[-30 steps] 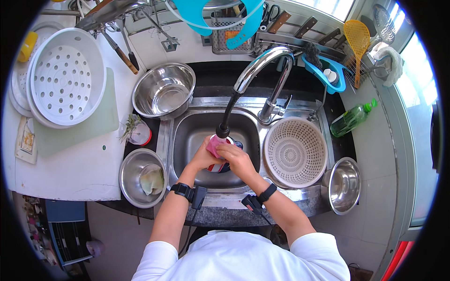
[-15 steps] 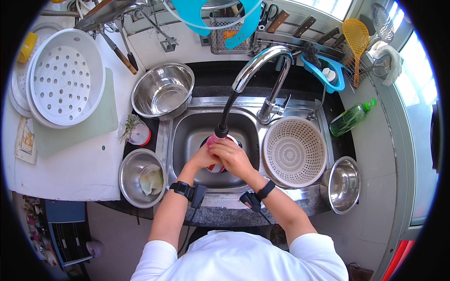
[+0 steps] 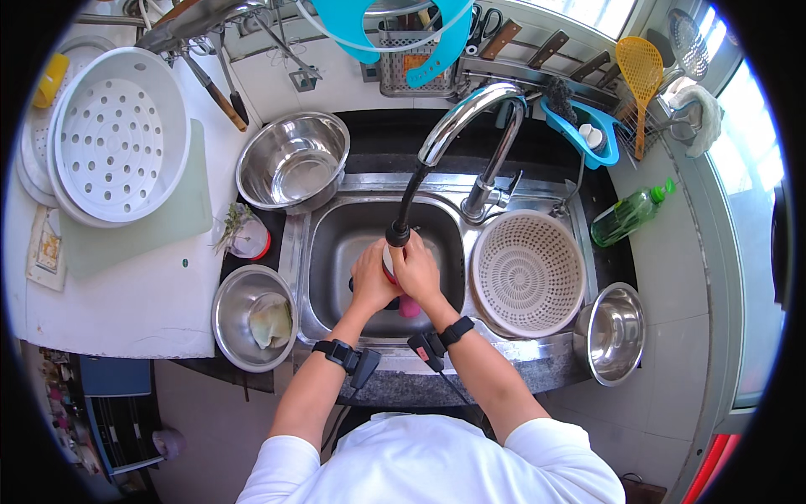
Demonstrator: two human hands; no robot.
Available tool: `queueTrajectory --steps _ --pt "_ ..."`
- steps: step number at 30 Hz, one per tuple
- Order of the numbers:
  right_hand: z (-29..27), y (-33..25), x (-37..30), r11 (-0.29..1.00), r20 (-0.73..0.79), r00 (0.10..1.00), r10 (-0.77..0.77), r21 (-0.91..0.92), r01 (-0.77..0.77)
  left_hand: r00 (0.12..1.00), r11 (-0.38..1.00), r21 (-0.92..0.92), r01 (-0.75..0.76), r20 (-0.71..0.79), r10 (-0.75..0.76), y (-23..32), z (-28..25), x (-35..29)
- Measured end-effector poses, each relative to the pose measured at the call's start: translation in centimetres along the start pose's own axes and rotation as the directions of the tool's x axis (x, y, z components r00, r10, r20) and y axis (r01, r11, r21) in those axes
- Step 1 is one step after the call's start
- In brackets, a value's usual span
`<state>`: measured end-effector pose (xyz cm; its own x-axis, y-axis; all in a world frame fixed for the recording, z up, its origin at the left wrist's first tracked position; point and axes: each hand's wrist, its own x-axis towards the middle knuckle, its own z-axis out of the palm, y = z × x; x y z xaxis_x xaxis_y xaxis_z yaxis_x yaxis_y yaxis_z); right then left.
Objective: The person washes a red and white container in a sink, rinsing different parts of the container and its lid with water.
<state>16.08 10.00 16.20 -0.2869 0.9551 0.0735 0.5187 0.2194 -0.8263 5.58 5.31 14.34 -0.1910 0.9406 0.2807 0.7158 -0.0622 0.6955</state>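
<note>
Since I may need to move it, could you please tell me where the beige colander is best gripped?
The colander is probably best pinched at its near rim, from above on the near side: it sits open side up with that rim uncovered, while the tap stands by its far-left edge.

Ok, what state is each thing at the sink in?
Left hand: on red-white thing, grip partly hidden
Right hand: likewise
Red-white thing: between hands, partly hidden
Pink thing: below hands, partly hidden
Faucet: spout down, water flow unclear
Colander: open side up
Left front bowl: holding something pale
Green bottle: fill unclear
Knives: racked
</note>
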Motion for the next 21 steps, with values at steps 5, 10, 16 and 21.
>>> queueTrajectory --steps 5,10,16,21 --pt "1.6 0.7 -2.7 0.993 -0.198 0.977 -0.074 -0.108 0.053 0.989 0.995 -0.012 0.104 -0.107 -0.105 -0.6 1.5 0.2" --pt "-2.2 0.9 -4.0 0.987 -0.078 0.991 -0.108 -0.126 0.098 0.993 0.989 -0.100 0.104 -0.039 -0.109 0.4 1.3 1.8" --pt "-8.0 8.0 -4.6 0.988 -0.322 0.936 0.141 0.106 -0.113 0.986 0.870 -0.475 0.137 0.148 -0.074 -0.5 1.2 2.3" --pt "-11.3 8.7 -5.2 0.758 -0.309 0.943 -0.127 -0.643 -0.109 0.963 0.778 -0.588 0.222 0.257 -0.081 -1.4 0.6 1.5"
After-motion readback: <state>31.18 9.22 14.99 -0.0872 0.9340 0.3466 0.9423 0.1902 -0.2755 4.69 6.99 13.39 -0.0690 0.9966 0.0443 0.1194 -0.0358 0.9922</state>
